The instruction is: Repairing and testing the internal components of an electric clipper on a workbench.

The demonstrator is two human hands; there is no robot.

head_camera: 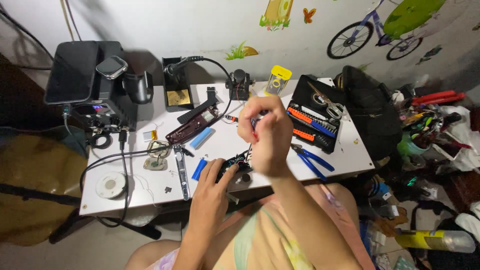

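White surface point(345, 155), crowded with repair gear, seen from above. Two hands at work near the front edge. Left hand point(212, 187) spread over and pressing down a small black gadget point(235, 164), thumb and fingers resting on its left end. Right hand point(265, 132) raised just above it, fingers curled tight around a thin screwdriver point(249, 150), tip pointing down onto the gadget.

Gadget: black, oblong, opened up, with thin coloured wires showing inside; lying at the front middle of the surface, partly covered by both hands, so shape and kind hard to make out.

Counted nearby: two blue cylindrical battery cells point(202, 137), one just left of the gadget, one further back. One pair of blue-handled pliers point(312, 160) to the right. One open black bit case point(316, 120) with orange and blue racks, one pair of scissors point(327, 102) lying on it. One dark maroon casing half point(192, 127) behind the cells. One metal tool point(182, 170) left of the gadget. One white round spool point(111, 185) at far left. One black station point(102, 100) at the back left, a dark phone point(71, 72) and a square watch point(111, 67) resting on top. One yellow-capped clear container point(277, 80) at the back.

Screwdriver handle mostly hidden in the fist. Clutter at far right blurred, cut off by the frame.
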